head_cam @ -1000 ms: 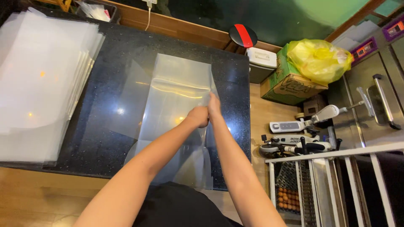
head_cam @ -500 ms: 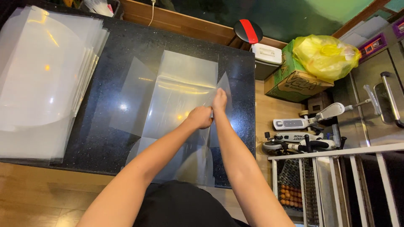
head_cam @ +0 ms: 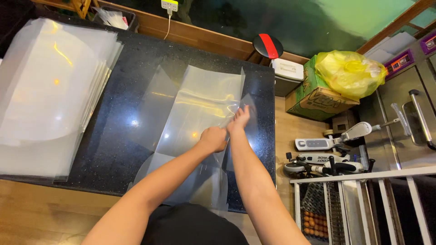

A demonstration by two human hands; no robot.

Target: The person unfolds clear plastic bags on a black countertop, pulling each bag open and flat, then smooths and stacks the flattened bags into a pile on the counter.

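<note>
Clear plastic sheet (head_cam: 200, 113) lies flat on the black worktop (head_cam: 131, 86), and its right flap now stands higher than a moment ago, so the fold advances. The right hand (head_cam: 239, 120) has its fingers (head_cam: 245, 110) stretched together against this flap, while the left hand (head_cam: 214, 138), just beside, is closed into a fist pressing the sheet.

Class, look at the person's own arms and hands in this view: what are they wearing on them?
Nothing shows on them. The left hand and right hand are bare, with no gloves, and no rings or watch visible. Both forearms are uncovered, with no sleeves in view.
</note>
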